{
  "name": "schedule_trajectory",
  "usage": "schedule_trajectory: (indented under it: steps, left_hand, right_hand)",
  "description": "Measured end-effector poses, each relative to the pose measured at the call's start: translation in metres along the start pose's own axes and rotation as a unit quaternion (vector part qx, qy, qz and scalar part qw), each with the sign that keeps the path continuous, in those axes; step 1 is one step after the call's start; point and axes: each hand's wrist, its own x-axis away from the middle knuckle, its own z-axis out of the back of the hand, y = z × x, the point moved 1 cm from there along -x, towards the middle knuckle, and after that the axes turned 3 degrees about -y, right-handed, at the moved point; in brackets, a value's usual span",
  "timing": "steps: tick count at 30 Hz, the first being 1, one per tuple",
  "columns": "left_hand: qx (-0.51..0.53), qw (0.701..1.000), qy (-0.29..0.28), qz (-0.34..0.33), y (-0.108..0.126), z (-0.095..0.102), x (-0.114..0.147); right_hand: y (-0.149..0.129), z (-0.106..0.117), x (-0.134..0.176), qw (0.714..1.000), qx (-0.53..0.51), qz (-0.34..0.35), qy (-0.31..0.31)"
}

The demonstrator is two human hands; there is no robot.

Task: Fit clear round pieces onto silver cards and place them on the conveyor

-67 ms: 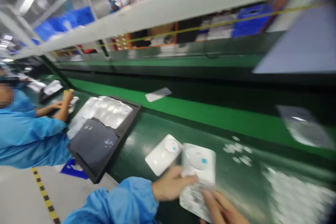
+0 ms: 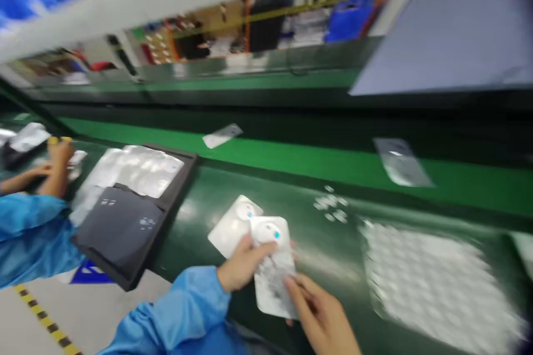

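Note:
Both hands hold a white, phone-sized flat panel (image 2: 275, 283) with rounded corners; it has a round white piece and a blue dot at its top and grey marks lower down. My left hand (image 2: 245, 263) is closed on its left edge, thumb across the front. At its lower right edge, my right hand (image 2: 318, 313) grips it between thumb and fingers. A similar white panel (image 2: 227, 230) with a round piece and a blue dot lies on the green work surface, just left of and partly behind the held one.
Small clear-white discs (image 2: 331, 202) lie scattered beyond my right hand. A bag of many whitish round pieces (image 2: 437, 277) lies at right. On the left stands a black tray (image 2: 166, 216) with sleeved panels and a dark sheet. A co-worker's blue sleeve (image 2: 33, 233) is beside it.
The whole view has swung to the right, so everything sits further left. Both hands still hold the panel, which now overlaps the lying one more.

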Motion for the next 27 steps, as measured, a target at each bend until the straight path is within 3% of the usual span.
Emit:
schedule_trajectory:
  steps: [2, 4, 7, 10, 13, 16, 19, 22, 27]
  left_hand:
    - [0.061, 0.998, -0.009, 0.014, 0.009, -0.002, -0.007]
    - [0.09, 0.995, -0.018, 0.03, 0.015, -0.006, -0.013]
    - [0.059, 0.998, -0.002, 0.028, 0.015, -0.011, -0.012]
    - [-0.021, 0.999, 0.004, 0.028, 0.012, -0.016, -0.007]
    - [-0.118, 0.993, 0.003, -0.006, 0.011, -0.019, -0.004]
    - [-0.188, 0.981, -0.044, -0.024, 0.013, -0.02, 0.001]
    - [-0.164, 0.982, -0.089, 0.008, 0.013, -0.017, 0.006]
    - [-0.124, 0.987, -0.096, 0.032, 0.012, -0.012, 0.01]
    - [-0.145, 0.985, -0.097, 0.02, 0.011, -0.011, 0.01]
  right_hand:
    - [-0.007, 0.002, 0.003, 0.999, -0.028, -0.03, -0.03]
    - [-0.013, 0.006, 0.004, 0.999, -0.002, -0.032, -0.003]
    - [-0.018, 0.014, 0.007, 0.988, 0.076, 0.018, 0.132]
    - [-0.024, 0.019, 0.011, 0.953, 0.129, 0.118, 0.249]
    - [-0.028, 0.018, 0.009, 0.935, 0.173, 0.207, 0.229]
    - [-0.027, 0.017, 0.003, 0.926, 0.221, 0.228, 0.204]
    - [-0.023, 0.02, 0.0, 0.922, 0.252, 0.224, 0.191]
    - [-0.02, 0.022, 0.0, 0.914, 0.275, 0.233, 0.186]
    - [-0.022, 0.023, 0.002, 0.903, 0.31, 0.235, 0.184]
